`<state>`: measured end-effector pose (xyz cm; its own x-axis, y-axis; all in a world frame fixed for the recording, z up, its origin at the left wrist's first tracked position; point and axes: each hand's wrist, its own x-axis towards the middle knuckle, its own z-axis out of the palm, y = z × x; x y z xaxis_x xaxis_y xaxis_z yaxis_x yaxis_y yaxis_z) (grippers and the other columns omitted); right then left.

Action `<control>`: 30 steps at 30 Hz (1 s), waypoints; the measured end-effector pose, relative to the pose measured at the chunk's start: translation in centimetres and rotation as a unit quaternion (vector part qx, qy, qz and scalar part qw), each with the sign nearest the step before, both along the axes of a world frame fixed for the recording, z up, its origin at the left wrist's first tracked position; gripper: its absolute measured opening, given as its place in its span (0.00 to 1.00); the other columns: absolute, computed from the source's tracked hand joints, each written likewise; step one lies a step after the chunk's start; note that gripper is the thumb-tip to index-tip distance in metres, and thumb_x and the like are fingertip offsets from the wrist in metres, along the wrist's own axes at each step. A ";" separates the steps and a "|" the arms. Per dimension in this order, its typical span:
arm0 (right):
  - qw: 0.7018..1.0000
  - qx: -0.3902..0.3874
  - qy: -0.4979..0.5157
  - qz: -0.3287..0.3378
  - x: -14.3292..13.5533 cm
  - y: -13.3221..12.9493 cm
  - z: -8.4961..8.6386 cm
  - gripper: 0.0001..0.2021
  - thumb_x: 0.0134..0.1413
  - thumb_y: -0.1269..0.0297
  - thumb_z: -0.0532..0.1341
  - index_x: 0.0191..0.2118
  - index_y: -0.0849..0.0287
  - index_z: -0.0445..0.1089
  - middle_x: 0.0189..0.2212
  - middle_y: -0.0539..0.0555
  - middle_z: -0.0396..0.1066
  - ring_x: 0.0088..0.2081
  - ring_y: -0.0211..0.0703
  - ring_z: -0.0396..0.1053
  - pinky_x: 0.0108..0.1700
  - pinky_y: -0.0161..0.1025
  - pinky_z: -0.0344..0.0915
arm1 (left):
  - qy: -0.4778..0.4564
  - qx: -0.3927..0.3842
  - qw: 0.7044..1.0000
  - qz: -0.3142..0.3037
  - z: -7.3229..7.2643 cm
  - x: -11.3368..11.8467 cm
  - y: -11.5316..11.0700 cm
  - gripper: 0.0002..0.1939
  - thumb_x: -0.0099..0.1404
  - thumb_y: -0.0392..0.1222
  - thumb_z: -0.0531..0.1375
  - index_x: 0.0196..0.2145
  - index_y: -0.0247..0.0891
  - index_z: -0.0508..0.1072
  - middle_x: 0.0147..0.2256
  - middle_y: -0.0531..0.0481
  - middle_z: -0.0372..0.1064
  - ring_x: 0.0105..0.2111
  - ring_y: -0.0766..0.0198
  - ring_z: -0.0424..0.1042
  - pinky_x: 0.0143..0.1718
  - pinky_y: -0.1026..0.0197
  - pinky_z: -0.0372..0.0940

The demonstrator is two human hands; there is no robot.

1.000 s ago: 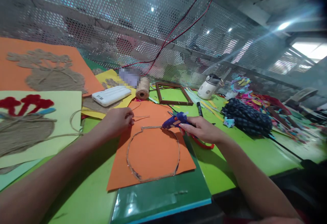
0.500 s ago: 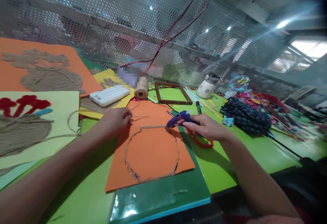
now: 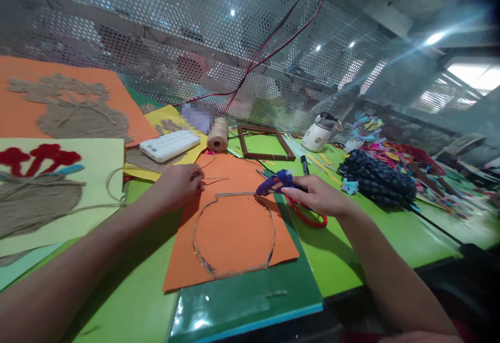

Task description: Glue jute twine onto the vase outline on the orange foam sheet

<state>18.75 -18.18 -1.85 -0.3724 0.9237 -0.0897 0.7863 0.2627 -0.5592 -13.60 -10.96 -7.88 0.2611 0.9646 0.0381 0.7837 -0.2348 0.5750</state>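
Observation:
An orange sheet [image 3: 234, 239] lies on a green glossy folder [image 3: 250, 301], with a vase outline of jute twine [image 3: 196, 233] on it. In my right hand [image 3: 322, 194] is a blue hot glue gun [image 3: 275, 182], its nozzle at the right end of the outline's top line. My left hand [image 3: 183, 184] is closed with fingertips pinching a loose piece of twine [image 3: 216, 180] above the sheet's upper left. Red-handled scissors [image 3: 312, 223] lie beneath my right hand, partly hidden by it.
Behind the sheet stand a twine spool [image 3: 217, 134], a wooden frame [image 3: 266, 158] and a white bottle [image 3: 318, 133]. A white power bank [image 3: 170, 146] and finished twine pictures [image 3: 105, 186] are on the left. A dark folded umbrella [image 3: 377, 179] and paper scraps [image 3: 410, 158] lie right.
The view has shifted very slightly. Both hands, the glue gun and the twine hold nearly the same places over the orange sheet.

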 end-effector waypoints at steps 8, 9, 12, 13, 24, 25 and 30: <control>1.000 -0.003 0.010 0.004 0.0 0.0 -0.1 0.22 0.63 0.48 0.54 0.30 0.62 0.70 0.22 0.49 0.63 0.24 0.36 0.57 0.27 0.36 0.51 | 0.003 0.001 1.000 0.008 0.3 0.2 -0.2 0.08 0.56 0.45 0.51 0.27 0.43 0.68 0.29 0.44 0.78 0.32 0.52 0.75 0.35 0.53 0.64; 1.000 -0.003 0.011 0.004 -0.2 0.0 -0.1 0.22 0.63 0.48 0.54 0.30 0.62 0.70 0.21 0.49 0.62 0.23 0.35 0.56 0.27 0.36 0.50 | 0.005 0.003 1.000 0.007 0.4 0.2 -0.3 0.09 0.57 0.45 0.50 0.27 0.43 0.68 0.30 0.44 0.78 0.32 0.52 0.75 0.35 0.53 0.64; 1.000 0.009 0.014 0.008 -0.7 0.0 -0.3 0.21 0.63 0.49 0.54 0.31 0.62 0.71 0.20 0.48 0.60 0.23 0.35 0.54 0.27 0.35 0.49 | 0.010 0.007 1.000 0.008 0.4 0.2 -0.3 0.09 0.57 0.45 0.50 0.27 0.43 0.68 0.30 0.43 0.78 0.32 0.52 0.74 0.36 0.53 0.64; 1.000 0.013 0.015 0.010 -0.9 0.0 -0.3 0.20 0.63 0.50 0.54 0.31 0.62 0.71 0.20 0.47 0.60 0.23 0.35 0.54 0.27 0.35 0.49 | 0.010 0.006 1.000 0.008 0.4 0.2 -0.2 0.09 0.57 0.45 0.50 0.27 0.43 0.68 0.30 0.44 0.78 0.32 0.52 0.74 0.36 0.53 0.64; 1.000 0.007 -0.004 -0.007 -0.4 -0.1 0.3 0.21 0.62 0.48 0.54 0.29 0.62 0.69 0.21 0.48 0.62 0.23 0.35 0.56 0.28 0.36 0.49 | -0.015 0.000 1.000 0.005 0.0 0.0 -0.1 0.08 0.56 0.44 0.51 0.28 0.42 0.68 0.29 0.43 0.78 0.32 0.51 0.76 0.35 0.53 0.66; 1.000 0.008 -0.004 -0.006 -0.3 -0.1 0.3 0.21 0.62 0.48 0.54 0.30 0.62 0.69 0.21 0.48 0.63 0.23 0.35 0.56 0.28 0.36 0.49 | -0.018 -0.002 1.000 0.006 0.0 0.0 -0.1 0.08 0.56 0.44 0.51 0.28 0.42 0.68 0.29 0.43 0.78 0.31 0.51 0.76 0.35 0.53 0.66; 1.000 0.006 0.004 -0.007 -0.1 0.0 0.1 0.22 0.62 0.47 0.54 0.30 0.62 0.69 0.21 0.48 0.63 0.24 0.35 0.56 0.27 0.36 0.49 | -0.010 0.007 1.000 0.005 0.2 0.1 -0.2 0.08 0.56 0.44 0.51 0.28 0.42 0.69 0.29 0.44 0.78 0.31 0.52 0.75 0.36 0.53 0.66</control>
<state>18.66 -18.21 -1.74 -0.3609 0.9295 -0.0759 0.7849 0.2588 -0.5631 -13.53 -11.20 -7.66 0.2502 0.9666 0.0561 0.7749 -0.2346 0.5869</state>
